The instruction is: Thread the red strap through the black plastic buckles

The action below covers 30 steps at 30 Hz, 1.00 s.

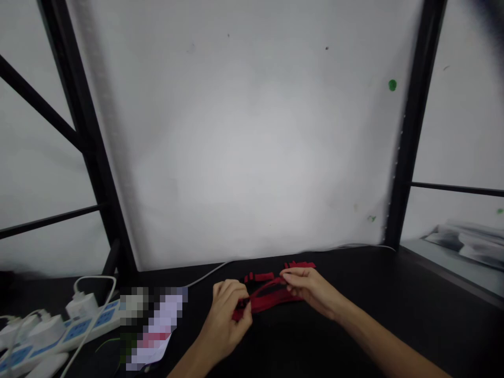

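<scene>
A red fabric strap (271, 300) stretches between my two hands, low over the black table. My left hand (230, 310) is closed around its left end, with a small dark part showing by the fingertips. At the other side, my right hand (305, 286) pinches the strap between thumb and fingers, and a loop of it opens between the hands. Just behind lie a bundled red strap (263, 276) with dark bands and a second red bundle (305, 265). The finer details of the held strap are too small to make out.
White power strips (82, 328) with plugged-in chargers and cables lie at the left. Beside them is a partly pixelated pale object (161, 325). A grey cable (212, 272) runs along the white back panel (252, 157). Papers (468, 244) rest at the right, beyond a black frame post (417, 121).
</scene>
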### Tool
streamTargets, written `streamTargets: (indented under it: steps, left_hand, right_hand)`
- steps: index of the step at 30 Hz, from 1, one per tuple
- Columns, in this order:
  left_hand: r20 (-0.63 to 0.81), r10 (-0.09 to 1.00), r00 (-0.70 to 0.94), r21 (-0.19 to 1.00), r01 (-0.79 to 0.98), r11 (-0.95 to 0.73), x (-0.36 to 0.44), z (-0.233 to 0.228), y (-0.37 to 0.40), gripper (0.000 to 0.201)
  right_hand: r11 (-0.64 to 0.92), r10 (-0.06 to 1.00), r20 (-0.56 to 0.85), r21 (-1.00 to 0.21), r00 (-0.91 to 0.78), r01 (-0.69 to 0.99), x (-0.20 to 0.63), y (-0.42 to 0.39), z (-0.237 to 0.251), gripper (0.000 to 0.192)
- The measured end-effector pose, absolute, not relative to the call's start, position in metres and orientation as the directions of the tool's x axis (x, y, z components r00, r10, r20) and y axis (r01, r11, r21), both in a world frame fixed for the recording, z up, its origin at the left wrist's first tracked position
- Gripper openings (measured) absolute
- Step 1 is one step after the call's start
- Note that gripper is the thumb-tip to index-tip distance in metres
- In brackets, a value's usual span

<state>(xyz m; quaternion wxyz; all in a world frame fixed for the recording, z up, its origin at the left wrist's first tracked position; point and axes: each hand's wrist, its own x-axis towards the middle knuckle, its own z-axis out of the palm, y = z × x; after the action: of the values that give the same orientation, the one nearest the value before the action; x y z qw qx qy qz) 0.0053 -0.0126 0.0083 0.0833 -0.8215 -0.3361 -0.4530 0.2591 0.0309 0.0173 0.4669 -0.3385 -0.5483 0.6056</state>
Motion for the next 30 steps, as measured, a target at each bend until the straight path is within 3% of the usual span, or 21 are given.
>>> streamTargets:
  steps: [3, 7, 10, 14, 17, 22, 28, 30]
  left_hand:
    - [0.850, 0.466, 0.247, 0.195, 0.673, -0.714, -0.006, 0.010, -0.007, 0.009]
    - [0.852, 0.509, 0.119, 0.300, 0.686, -0.663, -0.012, 0.006, -0.001, 0.007]
    - [0.819, 0.559, 0.128, 0.362, 0.640, -0.677, -0.008, 0.000, -0.001, 0.008]
    - [0.781, 0.604, 0.160, 0.424, 0.573, -0.701, 0.002, -0.002, -0.007, 0.010]
    - [0.760, 0.630, 0.160, 0.479, 0.517, -0.710, 0.009, -0.001, -0.012, 0.012]
    - [0.697, 0.662, 0.277, 0.533, 0.418, -0.736, 0.022, -0.005, -0.019, 0.012]
    - [0.677, 0.586, 0.444, 0.381, 0.470, -0.796, 0.027, -0.009, -0.025, 0.023]
    - [0.655, 0.570, 0.496, 0.323, 0.498, -0.804, 0.024, -0.007, -0.027, 0.027]
  right_hand:
    - [0.162, 0.954, 0.146, -0.986, -0.262, 0.040, 0.273, 0.037, 0.019, 0.038]
    - [0.356, 0.900, 0.183, -0.833, -0.397, 0.424, 0.268, 0.026, 0.008, 0.047]
    - [0.465, 0.856, 0.199, -0.698, -0.476, 0.545, 0.252, 0.011, -0.005, 0.060]
    - [0.489, 0.850, 0.193, -0.636, -0.491, 0.597, 0.243, 0.003, -0.007, 0.056]
    - [0.508, 0.819, 0.214, -0.702, -0.532, 0.499, 0.246, 0.005, 0.003, 0.043]
    - [0.316, 0.818, 0.248, -0.947, -0.519, 0.047, 0.238, 0.011, 0.005, 0.034]
    - [0.136, 0.900, 0.259, -0.930, -0.349, -0.341, 0.226, 0.023, -0.003, 0.034]
    - [0.152, 0.933, 0.268, -0.898, -0.239, -0.412, 0.231, 0.035, 0.011, 0.039]
